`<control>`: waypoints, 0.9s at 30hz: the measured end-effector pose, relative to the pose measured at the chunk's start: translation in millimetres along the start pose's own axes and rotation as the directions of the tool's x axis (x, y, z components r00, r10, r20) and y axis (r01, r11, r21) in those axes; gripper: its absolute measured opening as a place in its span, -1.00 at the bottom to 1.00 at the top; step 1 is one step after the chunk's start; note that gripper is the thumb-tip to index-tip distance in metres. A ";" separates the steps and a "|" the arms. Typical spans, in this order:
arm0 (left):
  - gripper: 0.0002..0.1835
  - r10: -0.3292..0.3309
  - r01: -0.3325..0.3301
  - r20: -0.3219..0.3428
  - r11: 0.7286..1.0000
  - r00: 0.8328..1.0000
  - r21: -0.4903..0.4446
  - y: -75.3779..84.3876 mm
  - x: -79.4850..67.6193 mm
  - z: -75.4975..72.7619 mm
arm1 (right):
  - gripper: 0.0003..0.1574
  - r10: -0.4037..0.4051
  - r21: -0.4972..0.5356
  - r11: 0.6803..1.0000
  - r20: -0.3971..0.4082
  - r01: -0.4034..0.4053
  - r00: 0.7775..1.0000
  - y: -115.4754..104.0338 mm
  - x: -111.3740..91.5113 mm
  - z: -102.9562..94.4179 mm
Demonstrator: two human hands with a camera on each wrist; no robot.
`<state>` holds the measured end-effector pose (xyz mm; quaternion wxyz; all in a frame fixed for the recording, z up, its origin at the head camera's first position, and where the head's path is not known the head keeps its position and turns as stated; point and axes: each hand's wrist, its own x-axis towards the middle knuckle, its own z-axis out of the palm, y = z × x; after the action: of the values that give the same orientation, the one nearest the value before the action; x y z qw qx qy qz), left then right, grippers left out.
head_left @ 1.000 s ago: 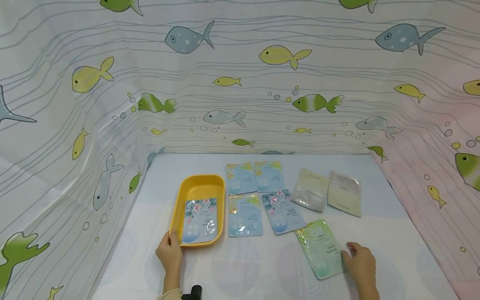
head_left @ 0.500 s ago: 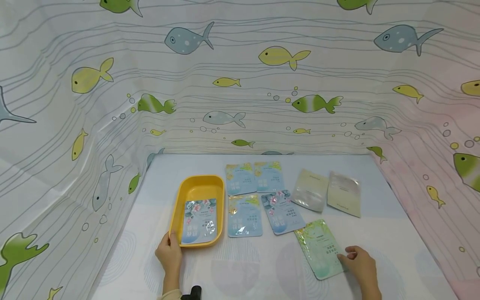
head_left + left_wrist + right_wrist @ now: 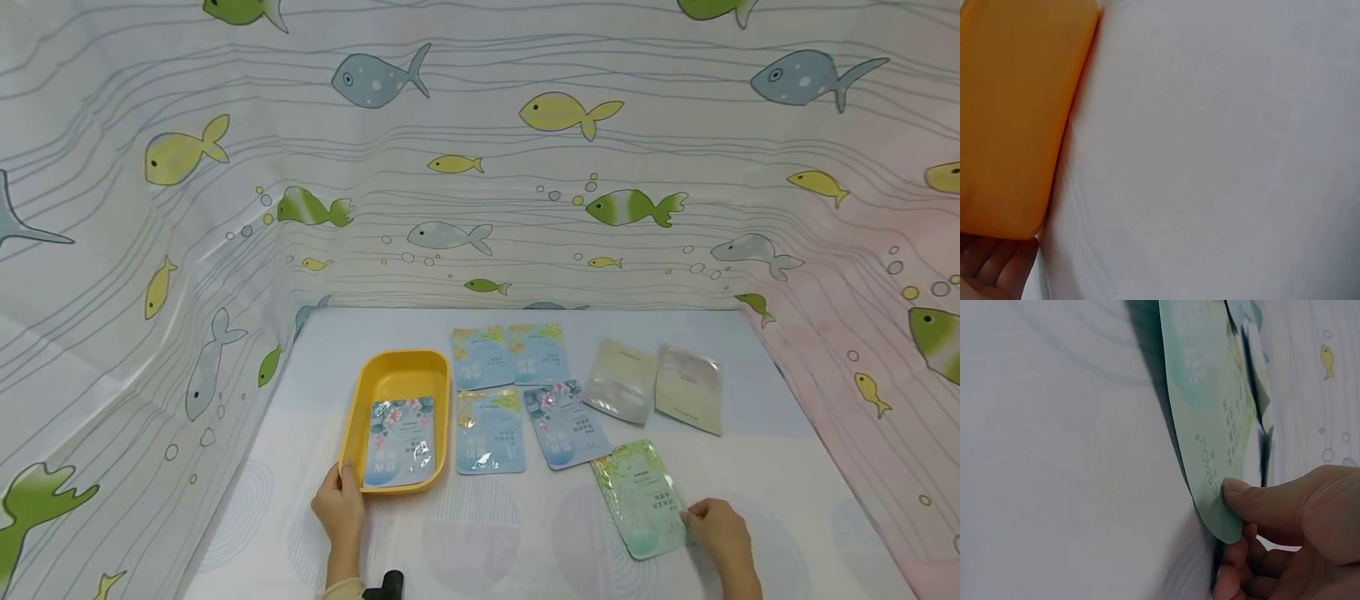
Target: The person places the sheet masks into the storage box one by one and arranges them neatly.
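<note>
My right hand (image 3: 722, 533) pinches the right edge of a green sachet (image 3: 643, 500), thumb on top and fingers beneath, as the right wrist view shows. That edge of the green sachet (image 3: 1204, 412) stands a little off the table. At the left, my left hand (image 3: 339, 502) grips the near left corner of a yellow tray (image 3: 352, 417). Its curled fingers (image 3: 997, 265) show under the rim in the left wrist view. Inside the tray lies a blue sachet with pink flowers (image 3: 399, 442).
Right of the tray lie several blue sachets (image 3: 491, 433), one a flowered blue sachet (image 3: 567, 423) close to the green one. Two silver-beige sachets (image 3: 621, 379) lie at the back right. A black object (image 3: 386, 585) sits at the front edge. A fish-print curtain (image 3: 487, 192) surrounds the table.
My right hand has shifted at the green sachet's edge, and its fingers have closed into a pinch there. The left hand and the tray have stayed put.
</note>
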<state>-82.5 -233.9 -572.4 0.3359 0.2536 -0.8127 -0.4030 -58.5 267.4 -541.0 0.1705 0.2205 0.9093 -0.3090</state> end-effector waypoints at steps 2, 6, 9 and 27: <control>-0.78 -0.002 0.002 0.000 1.000 1.000 -0.002 0.3 0.2 0.2 | -0.78 -0.020 -0.023 1.000 0.029 0.021 0.999 -0.6 0.2 -1.8; -0.78 -0.005 0.005 -0.001 1.000 1.000 -0.004 0.2 0.4 0.1 | -0.82 -0.080 0.011 0.997 0.075 0.080 0.994 2.3 2.1 -6.5; -0.78 -0.006 0.006 0.000 1.000 1.000 -0.001 -0.9 0.5 0.6 | -0.82 -0.103 0.119 0.989 0.102 0.091 0.989 6.6 2.9 -10.5; -0.77 -0.012 0.012 0.000 1.000 1.000 0.001 2.7 1.0 0.4 | -0.60 -0.109 0.459 0.887 0.104 0.049 0.989 17.2 -10.0 -29.1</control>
<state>-83.8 -232.9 -570.0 0.3334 0.2589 -0.8113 -0.4046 -46.4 295.2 -523.0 0.1591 0.1970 0.8071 -0.5333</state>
